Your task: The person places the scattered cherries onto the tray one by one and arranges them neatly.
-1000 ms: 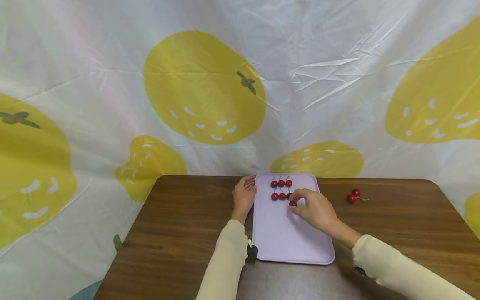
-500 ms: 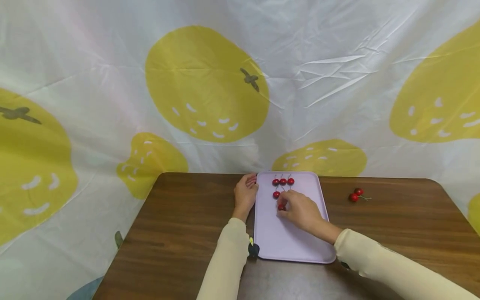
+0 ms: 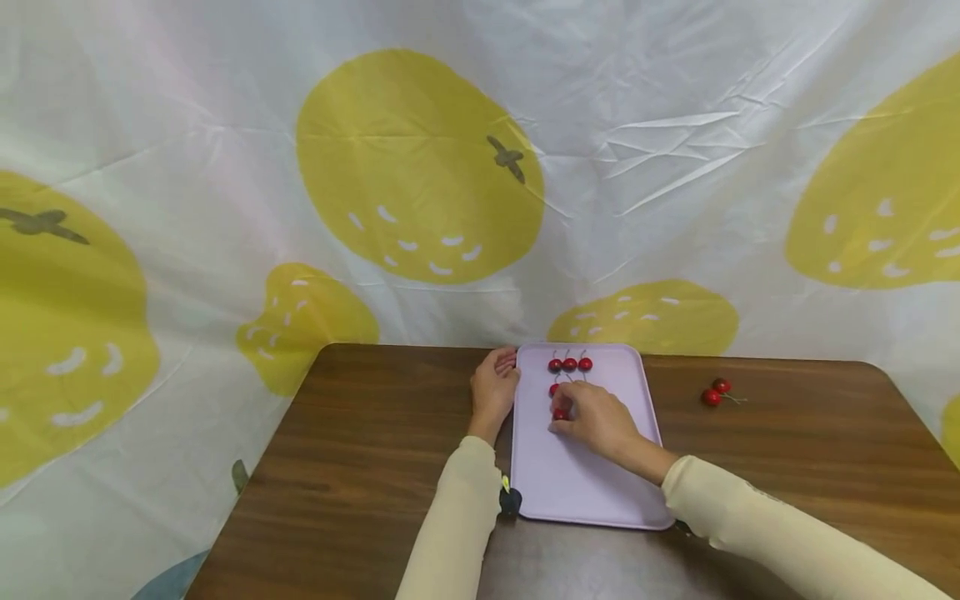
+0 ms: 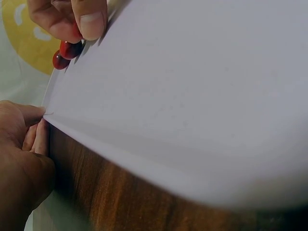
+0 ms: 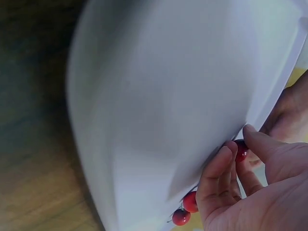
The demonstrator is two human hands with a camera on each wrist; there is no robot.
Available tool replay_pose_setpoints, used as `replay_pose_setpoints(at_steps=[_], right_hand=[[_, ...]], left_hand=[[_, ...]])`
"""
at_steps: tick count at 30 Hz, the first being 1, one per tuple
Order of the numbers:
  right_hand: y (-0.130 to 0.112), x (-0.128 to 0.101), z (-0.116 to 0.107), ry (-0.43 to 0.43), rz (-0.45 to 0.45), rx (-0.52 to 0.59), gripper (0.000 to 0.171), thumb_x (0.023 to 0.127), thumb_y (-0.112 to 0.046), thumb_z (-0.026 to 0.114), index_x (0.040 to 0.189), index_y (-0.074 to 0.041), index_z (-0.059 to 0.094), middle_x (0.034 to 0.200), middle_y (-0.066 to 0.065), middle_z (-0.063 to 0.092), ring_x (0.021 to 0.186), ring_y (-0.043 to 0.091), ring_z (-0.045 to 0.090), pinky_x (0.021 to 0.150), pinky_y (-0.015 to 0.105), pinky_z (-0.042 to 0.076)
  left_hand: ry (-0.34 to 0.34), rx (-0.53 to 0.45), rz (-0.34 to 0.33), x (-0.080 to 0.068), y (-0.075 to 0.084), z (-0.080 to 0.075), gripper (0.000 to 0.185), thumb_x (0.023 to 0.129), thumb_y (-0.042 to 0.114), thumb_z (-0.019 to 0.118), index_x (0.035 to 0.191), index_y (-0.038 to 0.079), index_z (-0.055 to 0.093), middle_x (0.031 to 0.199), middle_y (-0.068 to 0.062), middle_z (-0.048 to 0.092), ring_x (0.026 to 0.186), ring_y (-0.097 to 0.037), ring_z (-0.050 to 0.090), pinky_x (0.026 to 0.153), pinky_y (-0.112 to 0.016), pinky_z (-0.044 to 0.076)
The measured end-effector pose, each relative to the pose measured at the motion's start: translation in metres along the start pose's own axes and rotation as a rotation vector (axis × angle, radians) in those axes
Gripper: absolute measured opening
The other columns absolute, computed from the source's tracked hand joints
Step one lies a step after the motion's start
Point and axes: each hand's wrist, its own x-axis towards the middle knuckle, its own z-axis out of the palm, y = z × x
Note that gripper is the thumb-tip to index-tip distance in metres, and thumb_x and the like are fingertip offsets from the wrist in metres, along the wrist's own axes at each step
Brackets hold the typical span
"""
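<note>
A pale lilac tray (image 3: 592,492) lies on the brown table. My left hand (image 3: 493,393) holds its left edge, the thumb (image 4: 33,113) on the rim and the fingers against the side. Between thumb and fingertips, my right hand (image 3: 596,421) pinches a red cherry (image 5: 241,151) low over the tray's left part. Three cherries with stems (image 3: 570,364) stand in a row at the tray's far end. Just nearer is a second row, where one cherry (image 3: 553,390) shows partly and the right hand covers the others. In the right wrist view two cherries (image 5: 190,201) appear beside the fingers.
Two joined cherries (image 3: 712,397) lie on the table (image 3: 780,450) to the right of the tray. Behind the table's far edge hangs a white cloth (image 3: 645,167) with yellow fruit prints. A small dark object (image 3: 510,500) sits by the left sleeve, next to the tray.
My right hand has moved left across the tray with the cherry, ending below the left of the second row. The left hand stays at the tray's edge.
</note>
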Motion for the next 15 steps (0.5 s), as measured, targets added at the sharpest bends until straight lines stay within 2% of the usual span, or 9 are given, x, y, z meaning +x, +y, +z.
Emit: replay_pose_setpoints(at_steps=[15], right_hand=[[-0.0007,-0.0014,-0.0001,0.023,-0.005,-0.004,0.032,0.077,-0.028,0.094,0.096,-0.018,0.071,0.092,-0.003,0.072,0.084,0.015,0.067,0.066,0.036,0.054]], left_hand=[[0.005,-0.014,0.019,-0.0004,-0.0001,-0.0003,0.033,0.095,-0.006,0.067,0.129,-0.004,0.070,0.126,-0.021,0.076,0.119,-0.033,0.074,0.108,-0.038,0.061]])
